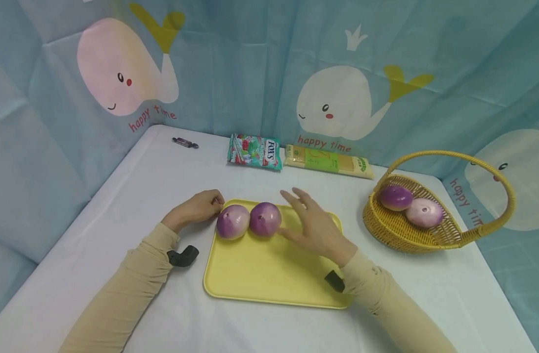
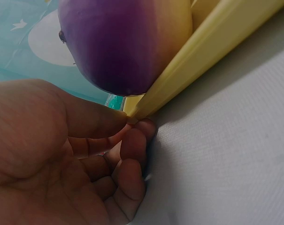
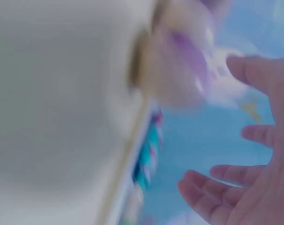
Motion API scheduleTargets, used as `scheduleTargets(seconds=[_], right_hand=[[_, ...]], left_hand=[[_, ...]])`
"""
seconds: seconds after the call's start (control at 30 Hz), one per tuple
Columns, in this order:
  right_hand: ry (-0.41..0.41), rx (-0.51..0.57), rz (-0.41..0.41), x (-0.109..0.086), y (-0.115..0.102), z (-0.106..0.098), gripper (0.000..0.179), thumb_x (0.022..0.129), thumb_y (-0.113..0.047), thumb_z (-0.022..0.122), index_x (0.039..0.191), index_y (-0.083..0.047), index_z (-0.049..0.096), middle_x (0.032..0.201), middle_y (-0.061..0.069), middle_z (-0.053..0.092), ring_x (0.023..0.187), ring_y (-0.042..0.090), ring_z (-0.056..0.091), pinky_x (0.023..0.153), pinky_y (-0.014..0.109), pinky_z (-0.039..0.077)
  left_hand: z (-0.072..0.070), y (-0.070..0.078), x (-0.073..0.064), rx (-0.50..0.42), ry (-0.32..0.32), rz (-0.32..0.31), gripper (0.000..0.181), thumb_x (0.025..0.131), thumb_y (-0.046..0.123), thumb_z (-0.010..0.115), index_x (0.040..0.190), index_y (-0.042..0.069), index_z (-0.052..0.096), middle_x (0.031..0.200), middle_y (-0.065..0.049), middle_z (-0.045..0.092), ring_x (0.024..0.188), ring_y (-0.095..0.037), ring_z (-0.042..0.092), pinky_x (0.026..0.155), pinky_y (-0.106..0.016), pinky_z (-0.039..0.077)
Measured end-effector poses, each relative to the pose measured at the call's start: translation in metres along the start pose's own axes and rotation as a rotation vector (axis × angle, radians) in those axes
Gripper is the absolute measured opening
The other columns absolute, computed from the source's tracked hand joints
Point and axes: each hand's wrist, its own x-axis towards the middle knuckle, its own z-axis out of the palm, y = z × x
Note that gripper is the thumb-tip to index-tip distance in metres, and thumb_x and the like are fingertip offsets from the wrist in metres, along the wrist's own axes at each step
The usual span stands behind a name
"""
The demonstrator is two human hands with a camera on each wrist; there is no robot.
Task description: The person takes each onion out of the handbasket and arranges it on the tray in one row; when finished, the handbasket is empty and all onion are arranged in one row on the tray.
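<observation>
A yellow tray (image 1: 269, 274) lies on the white table, with two purple-and-white onions near its far left corner. The left onion (image 1: 233, 222) and the right onion (image 1: 265, 219) sit side by side. My left hand (image 1: 201, 206) pinches the tray's rim at that corner; in the left wrist view the thumb (image 2: 102, 117) is on the edge, fingers curled beneath, the left onion (image 2: 118, 42) just above. Over the tray, my right hand (image 1: 315, 228) is spread with nothing in it, its thumb close to the right onion. The right wrist view is blurred.
A wicker basket (image 1: 384, 233) with a tall handle stands at the right, holding two more onions (image 1: 396, 197). Along the back lie a teal FOX'S candy bag (image 1: 254, 152), a yellow noodle packet (image 1: 328, 162) and a small dark object (image 1: 185, 142). A whale-print curtain (image 1: 234, 63) hangs behind.
</observation>
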Motion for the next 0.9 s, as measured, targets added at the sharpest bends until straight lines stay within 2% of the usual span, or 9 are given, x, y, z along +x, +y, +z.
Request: scheduleTargets(seconds=[0.1,0.2,0.3,0.37,0.47,0.57,0.67,0.73,0.9], right_hand=[[0.109,-0.012,0.068,-0.012,0.028,-0.028,0.063,0.091,-0.037,0.067,0.144,-0.011,0.045,0.148,0.021,0.042,0.129,0.041,0.049,0.097,0.057,0.047],[0.222,-0.033,0.155,-0.030,0.064,-0.058,0.043,0.091,-0.023,0.066,0.128,-0.003,0.058,0.136,0.024,0.053,0.124,0.042,0.051,0.101,0.058,0.042],[0.258,-0.074,0.295,-0.051,0.101,-0.087,0.033,0.092,-0.017,0.061,0.119,0.002,0.060,0.128,0.027,0.056,0.121,0.045,0.050,0.100,0.060,0.039],[0.229,-0.106,0.407,-0.065,0.125,-0.101,0.036,0.092,-0.018,0.057,0.122,0.003,0.057,0.130,0.032,0.051,0.122,0.050,0.046,0.098,0.065,0.036],[0.137,-0.142,0.528,-0.086,0.159,-0.113,0.051,0.094,-0.022,0.053,0.137,0.006,0.045,0.138,0.039,0.039,0.125,0.058,0.037,0.098,0.071,0.032],[0.030,-0.136,0.582,-0.100,0.187,-0.114,0.066,0.096,-0.027,0.051,0.147,0.008,0.028,0.142,0.044,0.029,0.126,0.063,0.030,0.099,0.074,0.028],[-0.065,-0.114,0.606,-0.110,0.202,-0.111,0.074,0.098,-0.035,0.049,0.150,0.008,0.019,0.142,0.048,0.023,0.125,0.066,0.029,0.099,0.075,0.028],[-0.075,-0.114,0.616,-0.113,0.206,-0.109,0.076,0.097,-0.038,0.050,0.149,0.009,0.021,0.138,0.051,0.024,0.119,0.068,0.034,0.095,0.075,0.032],[-0.002,-0.174,0.609,-0.119,0.208,-0.106,0.072,0.090,-0.038,0.059,0.140,0.009,0.038,0.121,0.053,0.035,0.101,0.067,0.044,0.080,0.073,0.040]], left_hand=[[0.000,0.001,0.000,-0.003,-0.003,-0.002,0.025,0.093,0.010,0.047,0.111,-0.003,0.058,0.095,-0.012,0.060,0.093,-0.024,0.055,0.085,-0.038,0.046],[0.000,0.003,-0.001,-0.011,-0.009,-0.008,0.025,0.093,0.010,0.047,0.112,-0.003,0.058,0.095,-0.012,0.060,0.092,-0.024,0.054,0.084,-0.036,0.046],[-0.001,0.004,-0.002,-0.010,-0.012,-0.010,0.026,0.093,0.010,0.046,0.112,-0.003,0.058,0.096,-0.013,0.060,0.092,-0.024,0.054,0.083,-0.036,0.046],[-0.001,0.004,-0.003,-0.006,-0.011,-0.009,0.026,0.094,0.010,0.047,0.112,-0.004,0.058,0.097,-0.013,0.060,0.092,-0.025,0.054,0.083,-0.037,0.047],[-0.002,0.003,-0.003,-0.002,-0.011,-0.016,0.026,0.094,0.011,0.047,0.113,-0.004,0.057,0.098,-0.014,0.060,0.093,-0.025,0.054,0.084,-0.038,0.047],[-0.002,0.003,-0.003,-0.003,-0.016,-0.023,0.025,0.095,0.012,0.048,0.112,-0.004,0.057,0.096,-0.013,0.060,0.092,-0.024,0.054,0.083,-0.037,0.046],[-0.001,0.003,-0.003,-0.009,-0.020,-0.023,0.024,0.096,0.012,0.048,0.111,-0.004,0.057,0.093,-0.012,0.059,0.090,-0.023,0.054,0.081,-0.035,0.046],[-0.001,0.002,-0.002,-0.012,-0.019,-0.019,0.024,0.096,0.012,0.048,0.111,-0.004,0.057,0.093,-0.011,0.059,0.090,-0.023,0.054,0.081,-0.035,0.046],[0.000,0.001,0.000,-0.008,-0.016,-0.011,0.024,0.095,0.011,0.048,0.111,-0.004,0.058,0.093,-0.011,0.059,0.090,-0.022,0.054,0.082,-0.035,0.046]])
